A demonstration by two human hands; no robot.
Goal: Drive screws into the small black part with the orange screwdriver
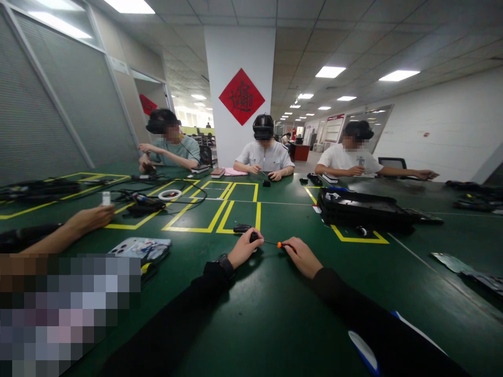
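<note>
In the middle of the green table, my left hand (242,250) is closed around a small black part (254,237), whose kind is too small to make out. My right hand (302,257) grips a screwdriver (280,245) with an orange and black handle. Its thin shaft points left toward the black part; whether the tip touches is hidden by my left fingers. Just behind my left hand lies another dark rounded piece (241,229) on the tabletop.
A black tray (365,204) stands at right, a dark round item (363,231) before it. Black cables and a white tape roll (170,195) lie at left, near a grey case (141,247). A neighbour's hand (92,220) holds something white. Three people sit opposite.
</note>
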